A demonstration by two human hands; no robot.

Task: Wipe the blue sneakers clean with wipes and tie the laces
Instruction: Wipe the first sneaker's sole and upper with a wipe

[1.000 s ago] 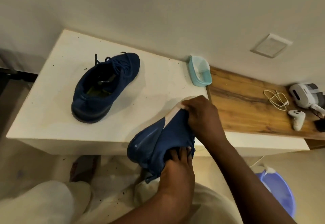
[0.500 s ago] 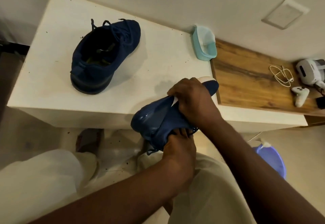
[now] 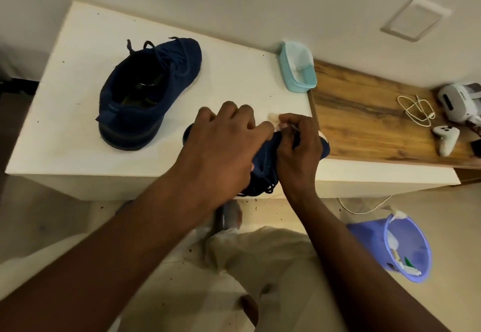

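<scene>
One blue sneaker (image 3: 151, 92) stands on the white table (image 3: 78, 133), toe pointing away, its laces loose. The second blue sneaker (image 3: 265, 165) rests at the table's front edge, mostly hidden under my hands, with dark laces hanging over the edge. My left hand (image 3: 223, 149) lies across the top of that sneaker and holds it. At the sneaker's right side, my right hand (image 3: 296, 154) pinches a small crumpled white wipe (image 3: 274, 118) between the fingertips.
A light blue wipes tub (image 3: 298, 70) sits at the table's back right corner. To the right, a wooden shelf (image 3: 364, 123) holds a white cable, a game controller (image 3: 445, 139) and a headset. A purple bin (image 3: 400, 248) stands on the floor at right.
The held sneaker went from sole-up in front of the table onto the table's front edge. My left hand moved from beneath it to on top. The wipe now shows at my right fingertips.
</scene>
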